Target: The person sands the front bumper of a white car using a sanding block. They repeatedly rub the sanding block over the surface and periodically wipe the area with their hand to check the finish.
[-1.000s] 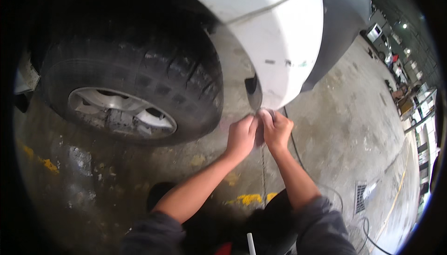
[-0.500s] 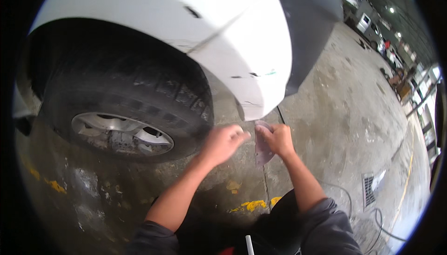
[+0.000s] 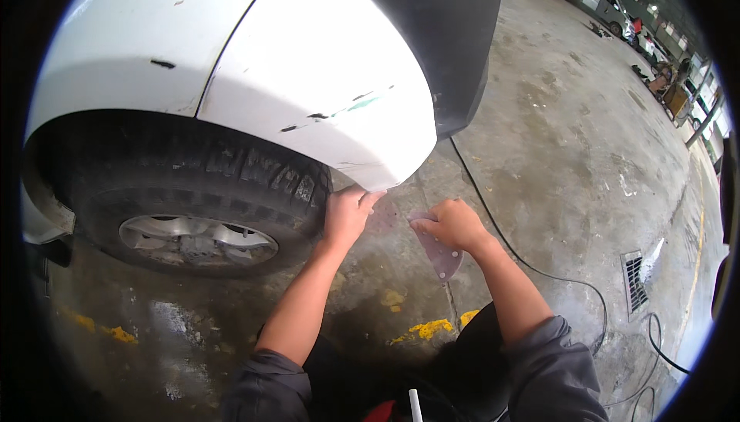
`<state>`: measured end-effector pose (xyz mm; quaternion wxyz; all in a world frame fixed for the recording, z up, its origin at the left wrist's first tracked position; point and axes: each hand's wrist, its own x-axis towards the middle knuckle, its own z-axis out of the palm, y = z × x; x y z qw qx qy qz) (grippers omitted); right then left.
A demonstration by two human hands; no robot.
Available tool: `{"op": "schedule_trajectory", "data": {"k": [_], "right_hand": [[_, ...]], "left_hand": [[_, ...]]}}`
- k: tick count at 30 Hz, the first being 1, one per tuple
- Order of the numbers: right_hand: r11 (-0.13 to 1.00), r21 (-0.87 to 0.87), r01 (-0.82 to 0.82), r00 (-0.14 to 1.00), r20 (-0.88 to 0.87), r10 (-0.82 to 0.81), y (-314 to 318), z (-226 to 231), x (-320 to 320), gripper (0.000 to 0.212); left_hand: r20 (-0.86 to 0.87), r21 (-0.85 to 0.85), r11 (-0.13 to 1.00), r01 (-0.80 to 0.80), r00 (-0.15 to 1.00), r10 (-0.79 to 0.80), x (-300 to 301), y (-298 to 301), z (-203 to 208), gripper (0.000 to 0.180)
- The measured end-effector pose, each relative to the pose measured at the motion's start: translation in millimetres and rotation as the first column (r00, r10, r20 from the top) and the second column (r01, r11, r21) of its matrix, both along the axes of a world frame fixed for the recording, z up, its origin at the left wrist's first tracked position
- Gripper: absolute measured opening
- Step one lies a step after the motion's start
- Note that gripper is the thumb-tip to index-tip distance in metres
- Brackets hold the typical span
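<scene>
A white bumper corner (image 3: 339, 60) hangs above my hands, marked with dark scrapes, fine cracks and a greenish streak. My left hand (image 3: 345, 218) is at its lower tip, closed about the edge with finger and thumb; some fingers are hidden. Right of it, apart from the bumper, my right hand (image 3: 455, 228) pinches a bent, pinkish-purple sanding disc (image 3: 441, 260) with small holes. The disc's lower part hangs below my fingers.
Left of my hands is a tyre (image 3: 262, 171) with a silver wheel rim (image 3: 196, 238). A dark cable (image 3: 532, 266) runs over the concrete floor (image 3: 555, 152) on the right, near a drain grate (image 3: 635, 283). Dark grey trim (image 3: 439, 29) adjoins the bumper.
My left hand has moved up to the bumper's lower tip and closed there. My right hand keeps the sanding disc, now turned and tilted. The view has shifted, showing more of the bumper.
</scene>
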<state>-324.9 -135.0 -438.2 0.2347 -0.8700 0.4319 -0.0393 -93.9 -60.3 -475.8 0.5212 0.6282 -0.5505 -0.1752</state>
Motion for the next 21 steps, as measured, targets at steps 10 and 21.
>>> {"op": "schedule_trajectory", "data": {"k": [10, 21], "right_hand": [[0.952, 0.186, -0.242, 0.964, -0.065, 0.257, -6.9, -63.1, 21.5, 0.047], [0.916, 0.37, -0.157, 0.914, -0.296, 0.277, -14.9, -77.4, 52.1, 0.039]], "left_hand": [[0.665, -0.185, 0.982, 0.038, 0.741, 0.097, -4.2, 81.9, 108.8, 0.008], [0.922, -0.247, 0.955, 0.164, -0.262, 0.283, 27.1, 72.6, 286.5, 0.057]]}}
